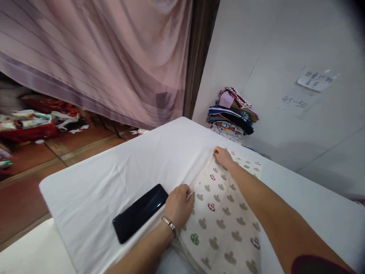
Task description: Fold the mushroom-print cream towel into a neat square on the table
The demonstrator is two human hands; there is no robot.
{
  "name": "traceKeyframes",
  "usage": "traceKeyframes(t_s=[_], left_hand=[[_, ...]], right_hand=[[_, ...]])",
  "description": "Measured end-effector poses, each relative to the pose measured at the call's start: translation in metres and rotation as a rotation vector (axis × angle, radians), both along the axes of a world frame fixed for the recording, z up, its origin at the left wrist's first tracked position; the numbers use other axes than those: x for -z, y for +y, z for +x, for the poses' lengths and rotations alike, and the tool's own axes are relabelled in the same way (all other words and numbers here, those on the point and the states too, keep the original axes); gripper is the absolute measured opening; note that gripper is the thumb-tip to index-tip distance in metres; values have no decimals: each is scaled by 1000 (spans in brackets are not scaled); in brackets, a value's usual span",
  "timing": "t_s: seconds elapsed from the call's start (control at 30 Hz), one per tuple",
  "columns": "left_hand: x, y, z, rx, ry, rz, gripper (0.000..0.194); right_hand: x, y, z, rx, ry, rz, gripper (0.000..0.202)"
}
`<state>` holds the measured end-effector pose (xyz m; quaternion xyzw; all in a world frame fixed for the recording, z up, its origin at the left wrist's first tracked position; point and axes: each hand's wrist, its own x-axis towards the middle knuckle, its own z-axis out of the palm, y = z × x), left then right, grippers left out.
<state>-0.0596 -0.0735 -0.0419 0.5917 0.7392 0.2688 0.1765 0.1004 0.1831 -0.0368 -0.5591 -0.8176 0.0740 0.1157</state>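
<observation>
A cream cloth [225, 211] printed with grey, red and green mushroom shapes lies across the white-covered table, its near part running off the bottom of the view. My left hand [180, 203], with a silver bracelet at the wrist, pinches the cloth's left edge. Farther off, my right hand [223, 156] is closed on the far left corner of the same cloth. The edge between the two hands looks fairly straight. Just left of my left hand lies a black phone [140, 213], screen up. What kind of item the cloth is, I cannot tell.
The white-covered table [114, 175] reaches a wall with paper notes. Against that wall stands a stack of folded clothes [230, 114]. A pink curtain [128, 57] hangs behind the table. On the tiled floor at left sits a red container [31, 129] of assorted items.
</observation>
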Motion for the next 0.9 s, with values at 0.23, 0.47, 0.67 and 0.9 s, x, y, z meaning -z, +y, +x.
traceKeyframes(t_s=[0.23, 0.47, 0.67, 0.9], left_hand=[[7, 1, -2, 24, 85, -27, 5], [7, 0, -1, 57, 33, -50, 18], [9, 0, -1, 89, 151, 50, 30], [5, 3, -1, 121, 175, -87, 28]], right_hand=[[12, -4, -1, 19, 22, -1, 37], [9, 6, 19, 35, -26, 18, 37], [22, 8, 16, 52, -81, -13, 34], [24, 3, 16, 55, -128, -81, 49]])
